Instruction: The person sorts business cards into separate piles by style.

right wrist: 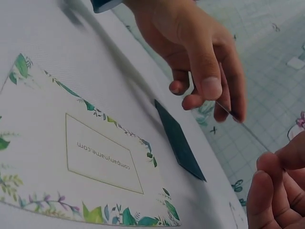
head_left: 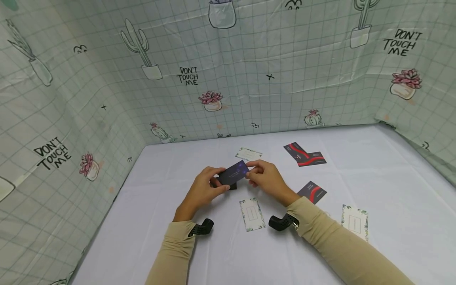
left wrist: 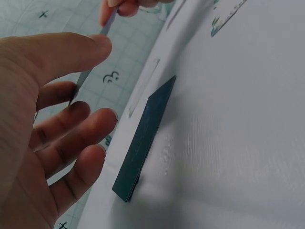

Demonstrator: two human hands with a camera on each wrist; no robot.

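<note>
A dark blue business card [head_left: 233, 173] with a purple glow at one end is held up between both hands, tilted. My left hand [head_left: 206, 186] pinches its left end between thumb and fingers. At its right end, my right hand [head_left: 267, 177] pinches the corner with thumb and forefinger. Both wrist views show this card almost edge-on. Beneath it on the table lies a dark card pile [left wrist: 145, 138], mostly hidden by the held card in the head view. Nearer to me, a white leaf-bordered card [head_left: 252, 214] lies flat; the right wrist view shows "companyname.com" on it.
Two overlapping black cards with red stripes [head_left: 297, 153] lie at the back right. Another red-striped card [head_left: 312, 194] is partly behind the right wrist. Further white leaf-bordered cards lie at the back [head_left: 249, 153] and right [head_left: 355, 219]. A patterned cloth [head_left: 242, 99] hangs behind the white table [head_left: 153, 198].
</note>
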